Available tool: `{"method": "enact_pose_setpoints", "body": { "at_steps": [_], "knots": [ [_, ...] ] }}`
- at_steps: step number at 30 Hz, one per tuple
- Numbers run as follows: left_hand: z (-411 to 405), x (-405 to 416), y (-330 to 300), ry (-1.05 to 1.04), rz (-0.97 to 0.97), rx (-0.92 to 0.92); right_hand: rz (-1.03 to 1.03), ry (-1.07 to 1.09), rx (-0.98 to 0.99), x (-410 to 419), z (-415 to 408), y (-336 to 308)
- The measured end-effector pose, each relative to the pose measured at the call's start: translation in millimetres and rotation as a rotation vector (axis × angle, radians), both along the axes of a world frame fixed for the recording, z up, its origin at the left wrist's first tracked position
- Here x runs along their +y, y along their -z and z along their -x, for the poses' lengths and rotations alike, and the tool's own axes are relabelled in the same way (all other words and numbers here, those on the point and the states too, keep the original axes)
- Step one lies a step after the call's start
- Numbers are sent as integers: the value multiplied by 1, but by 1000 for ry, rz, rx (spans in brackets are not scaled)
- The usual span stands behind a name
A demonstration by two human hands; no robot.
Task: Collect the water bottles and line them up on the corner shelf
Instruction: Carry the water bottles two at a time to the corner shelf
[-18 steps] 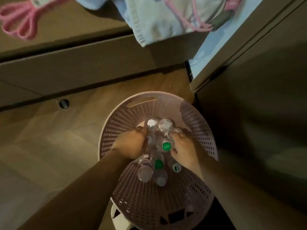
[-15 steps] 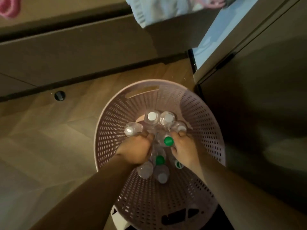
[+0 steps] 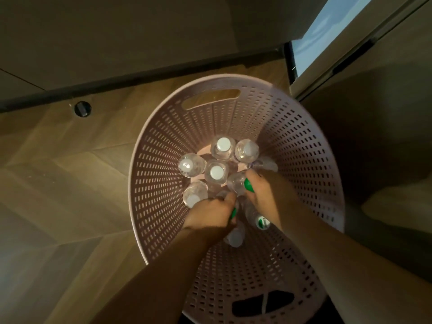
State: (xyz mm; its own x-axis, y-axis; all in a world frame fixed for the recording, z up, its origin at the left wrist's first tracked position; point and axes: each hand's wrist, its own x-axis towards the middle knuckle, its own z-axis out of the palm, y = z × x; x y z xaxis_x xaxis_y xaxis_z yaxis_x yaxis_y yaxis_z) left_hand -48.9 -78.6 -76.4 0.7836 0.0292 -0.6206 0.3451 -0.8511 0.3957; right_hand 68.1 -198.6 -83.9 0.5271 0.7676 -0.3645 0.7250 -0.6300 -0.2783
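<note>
Down on the wooden floor (image 3: 70,183) stands your pink basket (image 3: 304,160), a small round floor fitting (image 3: 82,109) off its far left edge. Upright water bottles (image 3: 217,173) crowd the basket's bottom, most with white caps. Your left hand (image 3: 210,213) reaches into the near side of the cluster, fingers curled round a bottle with a green cap (image 3: 233,212). Just beside it, your right hand (image 3: 261,195) grips another green-capped bottle (image 3: 240,183). A labelled bottle (image 3: 258,218) lies under your right wrist, near the basket's right wall.
</note>
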Motion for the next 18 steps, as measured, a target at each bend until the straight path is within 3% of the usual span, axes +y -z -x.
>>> {"method": "enact_pose_setpoints", "body": {
  "at_steps": [9,12,18],
  "knots": [
    [-11,28,-145,-155,7,-226,35,29,22,17,-18,-151],
    [-17,40,-223,-164,-14,-295,88,84,59,25,-26,-237],
    [-18,66,-419,-337,-44,-455,-70,225,74,34,-23,-436]
  ]
}}
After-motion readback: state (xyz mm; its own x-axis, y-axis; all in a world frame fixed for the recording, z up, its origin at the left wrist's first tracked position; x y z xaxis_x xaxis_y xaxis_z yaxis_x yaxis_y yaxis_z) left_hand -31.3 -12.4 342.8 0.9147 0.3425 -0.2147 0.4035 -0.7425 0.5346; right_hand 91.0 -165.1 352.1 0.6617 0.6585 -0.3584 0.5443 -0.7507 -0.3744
